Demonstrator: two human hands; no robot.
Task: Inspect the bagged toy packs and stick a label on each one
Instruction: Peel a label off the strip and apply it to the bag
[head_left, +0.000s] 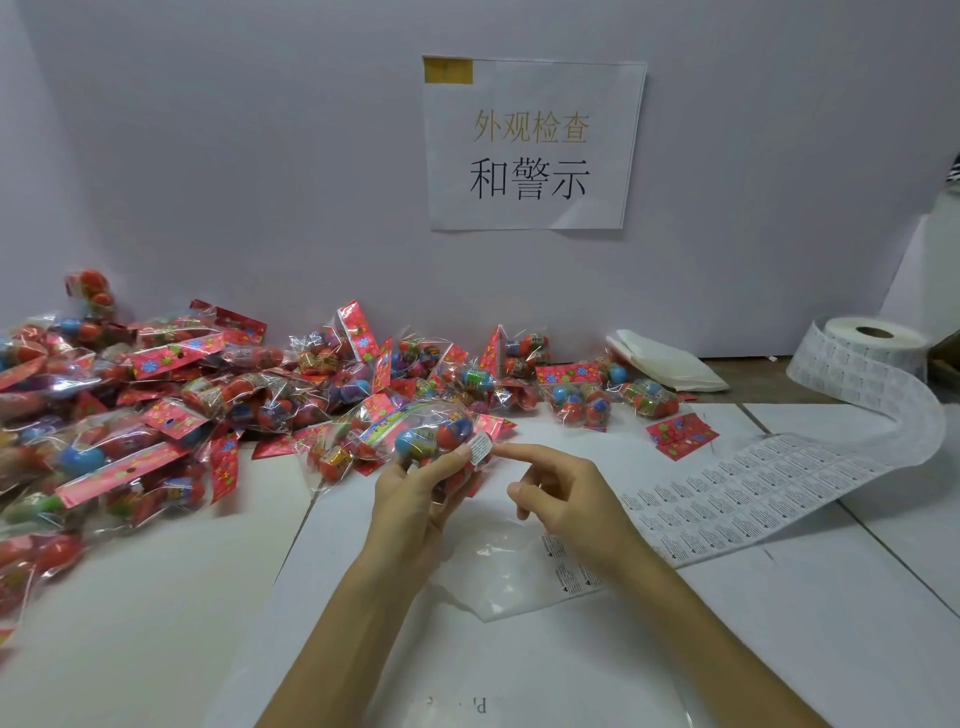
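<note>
White table (156, 597) | left hand (415, 491) grips clear bag of red-blue eggs (434, 434) | right hand (563, 496) empty, pointer finger (511, 451) straight by small white label (479, 448)

A heap of toy packs (156, 415) fills the left side of the table and runs along the wall (260, 182) at the back. A label strip (769, 488) lies across the right side, curling up to its roll (875, 338). Bare table (145, 623) shows at the near left and near right.
</note>
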